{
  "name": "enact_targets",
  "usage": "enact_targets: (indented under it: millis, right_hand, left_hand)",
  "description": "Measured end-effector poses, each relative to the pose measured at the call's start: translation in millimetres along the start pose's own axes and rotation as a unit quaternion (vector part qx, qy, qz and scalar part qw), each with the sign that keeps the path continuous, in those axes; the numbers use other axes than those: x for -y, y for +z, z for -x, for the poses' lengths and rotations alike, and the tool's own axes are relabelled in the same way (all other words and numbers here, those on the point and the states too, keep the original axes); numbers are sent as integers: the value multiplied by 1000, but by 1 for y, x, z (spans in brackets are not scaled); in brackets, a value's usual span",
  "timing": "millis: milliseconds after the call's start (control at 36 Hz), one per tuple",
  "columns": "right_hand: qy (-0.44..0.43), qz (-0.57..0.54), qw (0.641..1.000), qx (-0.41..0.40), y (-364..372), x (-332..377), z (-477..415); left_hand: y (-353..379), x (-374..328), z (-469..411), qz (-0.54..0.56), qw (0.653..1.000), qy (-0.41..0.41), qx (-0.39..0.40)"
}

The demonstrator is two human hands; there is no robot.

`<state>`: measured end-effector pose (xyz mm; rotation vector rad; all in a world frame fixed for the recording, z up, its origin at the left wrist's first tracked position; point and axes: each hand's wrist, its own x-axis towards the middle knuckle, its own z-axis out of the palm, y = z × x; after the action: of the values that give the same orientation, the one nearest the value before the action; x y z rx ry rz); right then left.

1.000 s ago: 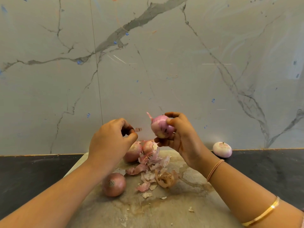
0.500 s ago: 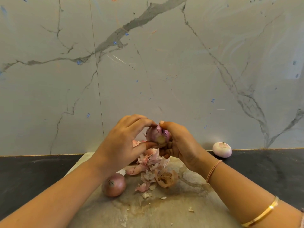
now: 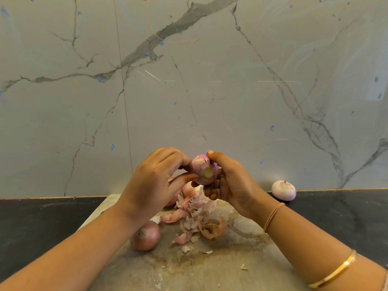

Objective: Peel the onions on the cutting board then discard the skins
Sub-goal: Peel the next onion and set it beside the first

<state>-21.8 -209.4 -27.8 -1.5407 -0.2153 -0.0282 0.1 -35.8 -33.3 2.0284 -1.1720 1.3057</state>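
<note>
A partly peeled purple onion (image 3: pixel 202 168) is held up above the cutting board (image 3: pixel 220 267), its cut root end facing me. My right hand (image 3: pixel 228 183) grips it from the right, thumb on top. My left hand (image 3: pixel 156 181) pinches at its lower left side with thumb and fingers. Loose pink and brown skins (image 3: pixel 196 217) lie piled on the board under the hands. An unpeeled onion (image 3: pixel 145 236) sits on the board's left. Further unpeeled onions (image 3: pixel 188 189) lie partly hidden behind my left hand.
A peeled pale onion (image 3: pixel 283 190) rests on the dark counter (image 3: pixel 336 215) at the right, against the marble wall (image 3: pixel 189 80). Small skin scraps are scattered over the stained board.
My left hand, earlier apart with a bit of skin, came back to the onion and now pinches it. My right hand lowered and turned the onion so its root end faces me.
</note>
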Motion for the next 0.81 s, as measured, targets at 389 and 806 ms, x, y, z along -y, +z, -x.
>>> enact_targets:
  millis: [389,806]
  right_hand:
    - [-44,77,996,-2,0,0,2]
    - [-105,83,991,-33,0,2,4]
  left_hand:
    - [0,3,0,26,998,-21,47]
    - [0,6,3,28,998,-51,39]
